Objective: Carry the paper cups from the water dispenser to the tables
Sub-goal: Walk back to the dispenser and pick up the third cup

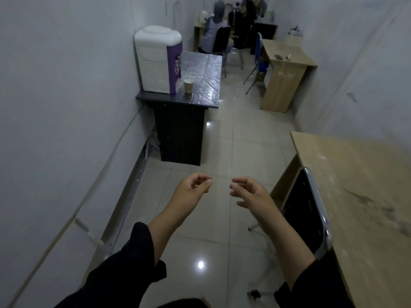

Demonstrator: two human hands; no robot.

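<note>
A white and purple water dispenser (158, 61) stands on a dark table (200, 85) against the left wall. One pale paper cup (188, 86) stands upright on that table, right beside the dispenser's taps. My left hand (193, 187) and my right hand (251, 193) are stretched out over the tiled floor, well short of the dark table. Both hands hold nothing, with their fingers loosely curled and apart. A light wooden table (360, 181) is close on my right, and a second wooden table (287, 61) stands farther back on the right.
A black chair with a metal frame (307, 210) is tucked against the near wooden table. A blue chair (258, 54) stands by the far one. People sit at desks at the far end (222, 25). A tiled aisle (233, 134) runs between the tables.
</note>
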